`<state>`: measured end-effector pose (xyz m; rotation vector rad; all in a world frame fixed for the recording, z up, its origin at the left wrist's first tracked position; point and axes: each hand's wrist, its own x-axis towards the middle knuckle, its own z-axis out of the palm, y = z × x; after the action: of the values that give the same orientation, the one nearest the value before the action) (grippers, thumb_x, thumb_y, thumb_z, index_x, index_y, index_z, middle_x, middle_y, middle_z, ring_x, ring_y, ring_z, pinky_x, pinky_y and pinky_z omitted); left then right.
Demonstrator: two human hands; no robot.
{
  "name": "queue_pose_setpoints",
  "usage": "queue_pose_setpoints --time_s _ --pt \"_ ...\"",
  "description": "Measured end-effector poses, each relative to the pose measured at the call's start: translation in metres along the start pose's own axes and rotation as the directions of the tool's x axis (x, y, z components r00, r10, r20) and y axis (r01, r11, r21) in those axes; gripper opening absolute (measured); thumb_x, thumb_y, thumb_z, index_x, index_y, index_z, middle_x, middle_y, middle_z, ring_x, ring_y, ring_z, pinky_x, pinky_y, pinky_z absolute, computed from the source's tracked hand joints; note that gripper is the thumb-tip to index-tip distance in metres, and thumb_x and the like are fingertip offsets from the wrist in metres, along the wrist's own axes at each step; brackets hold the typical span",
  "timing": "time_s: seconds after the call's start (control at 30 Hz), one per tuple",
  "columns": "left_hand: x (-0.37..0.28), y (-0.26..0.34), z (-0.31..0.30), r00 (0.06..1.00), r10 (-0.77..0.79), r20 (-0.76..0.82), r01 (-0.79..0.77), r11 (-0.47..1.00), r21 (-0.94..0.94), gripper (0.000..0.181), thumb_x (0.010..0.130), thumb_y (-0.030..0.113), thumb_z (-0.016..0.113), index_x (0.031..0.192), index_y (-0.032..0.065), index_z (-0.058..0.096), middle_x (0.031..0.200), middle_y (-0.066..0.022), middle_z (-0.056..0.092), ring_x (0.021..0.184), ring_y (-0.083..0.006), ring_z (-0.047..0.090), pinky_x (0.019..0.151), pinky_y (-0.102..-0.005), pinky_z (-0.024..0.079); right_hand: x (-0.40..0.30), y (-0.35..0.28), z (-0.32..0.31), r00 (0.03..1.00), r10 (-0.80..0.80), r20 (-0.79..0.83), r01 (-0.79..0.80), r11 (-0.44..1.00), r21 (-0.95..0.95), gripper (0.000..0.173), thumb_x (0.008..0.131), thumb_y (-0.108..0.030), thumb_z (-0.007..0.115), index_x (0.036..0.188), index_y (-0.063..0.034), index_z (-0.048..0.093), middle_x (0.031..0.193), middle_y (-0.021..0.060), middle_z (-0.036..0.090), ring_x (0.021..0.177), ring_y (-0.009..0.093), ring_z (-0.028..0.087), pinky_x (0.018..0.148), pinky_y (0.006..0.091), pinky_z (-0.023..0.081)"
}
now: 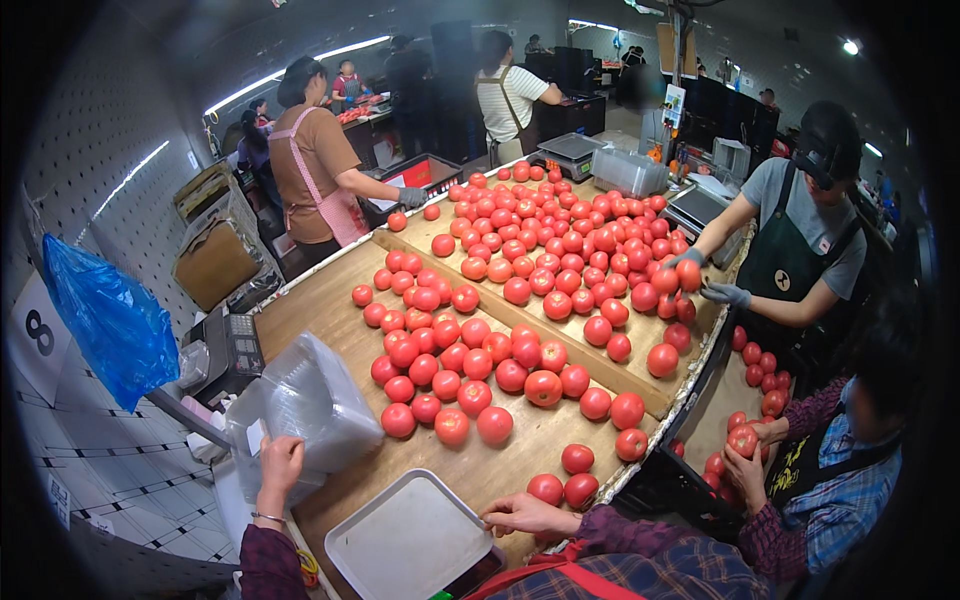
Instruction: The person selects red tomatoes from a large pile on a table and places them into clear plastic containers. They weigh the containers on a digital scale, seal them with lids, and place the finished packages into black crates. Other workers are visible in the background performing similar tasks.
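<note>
My left hand [283, 457] is at a nested stack of clear plastic trays [319, 405] at the table's left edge; whether its fingers grip a tray I cannot tell. My right hand [517, 514] is at the right rim of a pale rectangular tray-like plate [409, 536] close to my body; its thumb and fingers are near together, and I cannot tell if they pinch anything. Many red tomatoes [474, 397] lie on the wooden table before me. A few more tomatoes [578, 458] lie just above my right forearm.
A wooden divider [517, 311] crosses the table, with a larger tomato pile beyond. A co-worker's gloved hands [726, 294] handle tomatoes at right; another person's hands [742, 465] hold one over a black crate [686, 480]. A blue plastic bag [112, 322] hangs left, near a black scale [225, 352].
</note>
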<state>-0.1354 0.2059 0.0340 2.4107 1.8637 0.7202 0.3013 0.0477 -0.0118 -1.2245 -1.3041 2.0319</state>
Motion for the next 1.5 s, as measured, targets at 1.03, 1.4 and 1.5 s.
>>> queue_pose_setpoints --time_s 1.03,1.4,1.5 --pt "-0.164 0.043 -0.052 0.866 -0.428 -0.258 0.304 0.861 -0.407 0.014 0.081 0.008 0.065 0.094 0.0026 0.069 0.084 -0.0109 0.066 0.077 -0.0241 0.065 0.069 -0.0329 0.051 0.047 -0.013 0.042 0.978 -0.125 -0.168 0.074 0.956 -0.284 0.023 0.091 -0.014 0.061 0.107 0.0025 0.06 0.076 -0.0032 0.057 0.063 0.004 0.048 0.053 0.0199 0.036" --pt "-0.171 -0.199 0.021 0.595 -0.761 -0.258 0.802 0.583 0.129 0.019 0.076 0.014 0.064 0.091 0.0061 0.072 0.103 -0.017 0.065 0.096 -0.0326 0.063 0.082 -0.0437 0.052 0.048 -0.016 0.042 0.984 0.022 -0.174 -0.063 0.971 -0.231 0.02 0.093 -0.01 0.059 0.108 0.0033 0.06 0.083 -0.0001 0.06 0.067 0.006 0.052 0.059 0.0204 0.042" --pt "-0.179 -0.219 0.039 0.572 -0.78 -0.254 0.82 0.534 0.206 0.016 0.076 0.012 0.062 0.087 0.0074 0.071 0.095 -0.0168 0.066 0.089 -0.0317 0.065 0.077 -0.0428 0.053 0.046 -0.018 0.044 0.982 0.042 -0.186 -0.086 0.969 -0.233 0.02 0.093 -0.01 0.059 0.108 0.0032 0.06 0.084 -0.0003 0.06 0.068 0.005 0.051 0.06 0.0206 0.042"
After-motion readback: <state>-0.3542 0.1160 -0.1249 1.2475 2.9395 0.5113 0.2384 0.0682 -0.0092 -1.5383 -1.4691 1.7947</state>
